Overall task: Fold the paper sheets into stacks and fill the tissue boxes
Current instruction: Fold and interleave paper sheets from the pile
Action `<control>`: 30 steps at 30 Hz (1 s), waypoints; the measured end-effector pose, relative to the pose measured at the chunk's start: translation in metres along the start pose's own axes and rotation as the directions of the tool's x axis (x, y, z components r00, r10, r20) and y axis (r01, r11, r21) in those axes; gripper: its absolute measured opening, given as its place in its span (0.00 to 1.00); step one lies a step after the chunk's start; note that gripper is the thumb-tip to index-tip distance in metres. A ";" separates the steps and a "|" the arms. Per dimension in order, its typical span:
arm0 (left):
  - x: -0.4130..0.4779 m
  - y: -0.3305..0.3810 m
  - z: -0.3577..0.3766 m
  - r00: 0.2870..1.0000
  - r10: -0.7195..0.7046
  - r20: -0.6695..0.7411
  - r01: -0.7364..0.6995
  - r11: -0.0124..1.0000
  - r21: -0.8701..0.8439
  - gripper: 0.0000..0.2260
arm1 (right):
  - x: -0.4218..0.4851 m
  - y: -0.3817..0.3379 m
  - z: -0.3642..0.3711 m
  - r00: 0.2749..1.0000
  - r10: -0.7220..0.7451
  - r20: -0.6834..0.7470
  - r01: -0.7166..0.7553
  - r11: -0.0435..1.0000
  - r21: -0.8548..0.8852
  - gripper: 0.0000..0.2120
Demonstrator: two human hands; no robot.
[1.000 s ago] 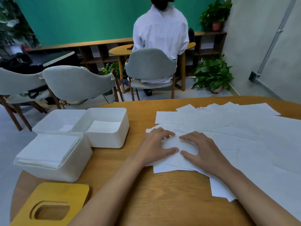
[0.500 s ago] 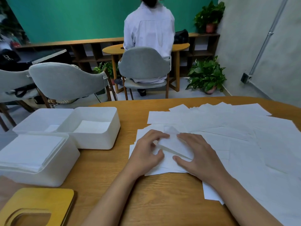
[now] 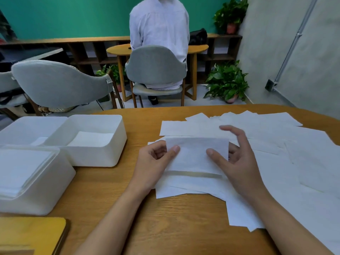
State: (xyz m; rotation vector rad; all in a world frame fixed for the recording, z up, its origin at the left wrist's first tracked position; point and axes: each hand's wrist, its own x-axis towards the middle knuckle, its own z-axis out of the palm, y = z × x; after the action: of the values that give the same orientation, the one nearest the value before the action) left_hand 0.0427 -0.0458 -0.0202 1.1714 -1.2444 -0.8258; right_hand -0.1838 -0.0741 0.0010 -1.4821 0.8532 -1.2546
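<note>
White folded sheet [image 3: 195, 153] is held up off the loose sheets [image 3: 276, 144], left hand [image 3: 152, 162] pinching its left edge, right hand [image 3: 237, 159] pinching the right, thumbs in front, probably to square the fold; open tissue box [image 3: 103, 157] sits just left.

The tabletop [image 3: 165, 227] is light wood with visible grain and a soft sheen. The paper sheets [image 3: 303, 162] at 3 o'clock are thin, matt white; the folded sheet [image 3: 195, 153] looks faintly translucent. The tissue boxes [image 3: 99, 159] at 9 o'clock are smooth, matt white plastic. The yellow lid [image 3: 31, 230] at 7 o'clock shines slightly. The chairs [image 3: 55, 81] at 11 o'clock wear grey cloth.
</note>
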 end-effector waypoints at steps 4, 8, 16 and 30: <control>-0.002 0.005 0.006 1.000 -0.018 0.023 0.019 0.999 -0.041 0.05 | 0.002 0.002 -0.003 0.991 -0.051 0.125 0.066 0.991 -0.115 0.19; -0.001 0.004 0.009 1.000 0.028 0.004 -0.028 1.000 -0.013 0.04 | 0.004 0.013 -0.006 0.990 0.014 0.142 0.026 0.961 -0.275 0.17; 0.001 -0.023 0.001 0.977 0.170 0.131 -0.214 0.764 0.609 0.13 | 0.011 0.019 -0.021 0.992 -0.017 -0.121 -0.025 0.939 -0.342 0.10; 0.000 -0.020 0.006 0.953 0.160 0.258 -0.292 0.717 0.633 0.06 | 0.008 0.020 -0.018 0.968 -0.094 -0.232 -0.016 0.901 -0.433 0.09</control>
State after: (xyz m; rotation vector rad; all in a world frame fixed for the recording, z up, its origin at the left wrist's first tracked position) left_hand 0.0392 -0.0522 -0.0402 1.4788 -1.8952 -0.2894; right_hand -0.1978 -0.0915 -0.0156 -1.7147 1.3441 -1.3578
